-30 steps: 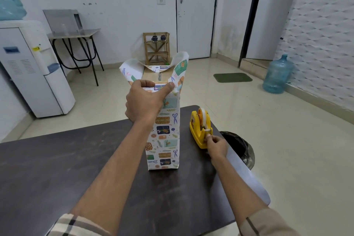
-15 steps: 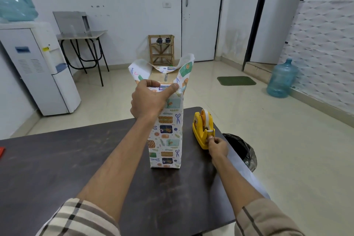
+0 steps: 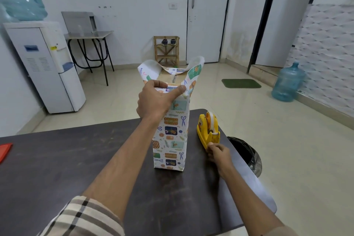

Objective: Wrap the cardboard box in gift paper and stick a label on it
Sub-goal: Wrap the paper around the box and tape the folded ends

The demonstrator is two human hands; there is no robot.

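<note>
A tall box wrapped in patterned gift paper (image 3: 172,140) stands upright on the dark table (image 3: 76,159). Loose paper flaps stick up around its open top, where bare cardboard shows. My left hand (image 3: 156,100) grips the top near edge, thumb pressing a folded flap down. A yellow tape dispenser (image 3: 207,128) with a white tape roll sits right of the box. My right hand (image 3: 217,151) pinches the tape end at the dispenser's near end. No label is in view.
A black-lined bin (image 3: 247,153) stands on the floor just off the table's right edge. Something red (image 3: 4,151) lies at the table's left edge. A water dispenser (image 3: 44,67), a blue water jug (image 3: 287,82) and a small desk are farther off.
My right hand has slid slightly toward me from the dispenser's cutter, fingers pinched. My left hand keeps its hold on the box top. The view has tilted a little.
</note>
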